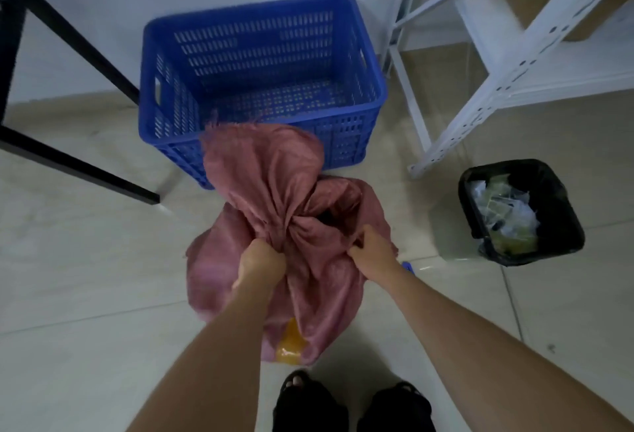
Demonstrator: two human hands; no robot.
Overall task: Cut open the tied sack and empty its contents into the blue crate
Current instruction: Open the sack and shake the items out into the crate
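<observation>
Pale floor tiles carry the pink woven sack, upright between the feet and the empty blue crate — crate straight ahead. Left hand and right hand each clench fabric beside the tied neck, left slightly nearer — no cut visible

No readable text shows, perhaps from blur.

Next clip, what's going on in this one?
A person stands over a pink woven sack on the tiled floor, with the left hand and the right hand both gripping the fabric at its bunched neck. The neck looks gathered shut, and no cutting tool is in either hand. The blue crate sits empty just beyond the sack, and a lined black bin stands off to the right.
</observation>
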